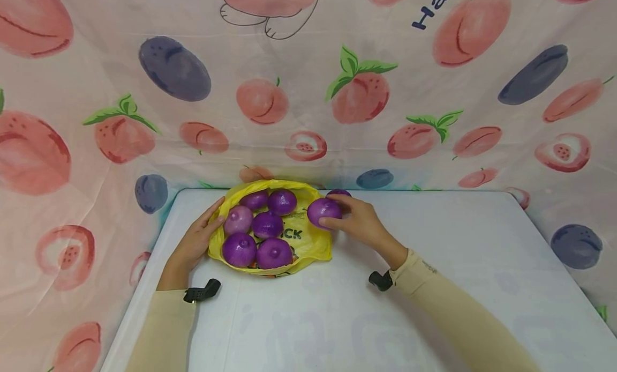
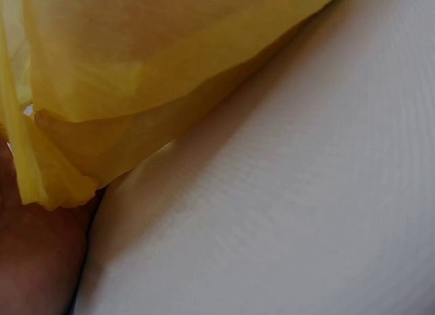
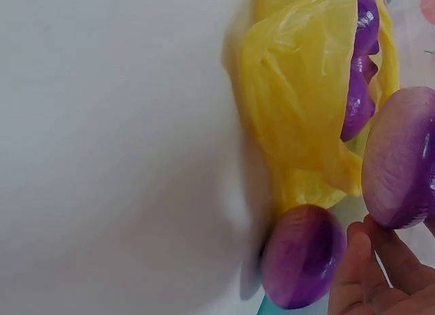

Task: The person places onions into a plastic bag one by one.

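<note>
A yellow plastic bag [image 1: 308, 246] lies on the table with its mouth spread, holding several purple onions [image 1: 268, 224]. My left hand [image 1: 195, 240] holds the bag's left rim, fingers and thumb along its edge; folds of yellow plastic [image 2: 129, 90] hide much of that hand in the left wrist view. Between thumb and fingers, my right hand [image 1: 359, 219] grips a purple onion [image 1: 324, 212] over the bag's right edge. Behind that hand another onion [image 3: 304, 257] rests on the table beside the bag, mostly covered in the head view.
The table has a white cover [image 1: 434, 286]. A fruit-printed cloth [image 1: 308, 93] hangs along its back and sides. Each wrist carries a small black camera mount, one on the left [image 1: 202, 291] and one on the right [image 1: 381, 280].
</note>
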Demonstrator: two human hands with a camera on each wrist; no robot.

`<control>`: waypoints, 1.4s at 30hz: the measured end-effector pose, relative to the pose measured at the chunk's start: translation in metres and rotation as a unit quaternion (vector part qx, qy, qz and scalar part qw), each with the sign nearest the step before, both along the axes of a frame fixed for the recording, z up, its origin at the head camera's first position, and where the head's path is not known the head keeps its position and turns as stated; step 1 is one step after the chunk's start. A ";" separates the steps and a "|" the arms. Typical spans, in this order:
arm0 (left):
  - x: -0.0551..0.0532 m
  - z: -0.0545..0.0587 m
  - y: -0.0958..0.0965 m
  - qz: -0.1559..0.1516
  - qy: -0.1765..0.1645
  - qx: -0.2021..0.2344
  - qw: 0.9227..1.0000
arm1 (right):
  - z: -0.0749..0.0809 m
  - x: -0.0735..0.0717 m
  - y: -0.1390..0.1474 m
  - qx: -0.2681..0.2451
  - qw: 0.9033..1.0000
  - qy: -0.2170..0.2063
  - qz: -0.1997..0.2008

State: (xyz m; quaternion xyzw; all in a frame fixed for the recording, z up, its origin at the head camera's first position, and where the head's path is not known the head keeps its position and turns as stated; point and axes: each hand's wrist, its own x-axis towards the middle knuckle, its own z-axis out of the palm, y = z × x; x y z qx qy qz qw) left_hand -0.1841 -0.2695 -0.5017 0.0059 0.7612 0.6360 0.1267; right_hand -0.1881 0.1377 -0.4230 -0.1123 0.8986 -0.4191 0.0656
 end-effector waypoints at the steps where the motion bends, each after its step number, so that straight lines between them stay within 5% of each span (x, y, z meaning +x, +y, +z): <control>1: 0.000 0.000 0.000 0.001 -0.001 0.000 1.000 | 0.000 -0.001 -0.002 -0.002 1.000 0.002 0.002; 42: 0.000 -0.001 -0.001 -0.002 0.001 -0.007 1.000 | -0.005 -0.017 -0.064 0.012 1.000 -0.006 -0.010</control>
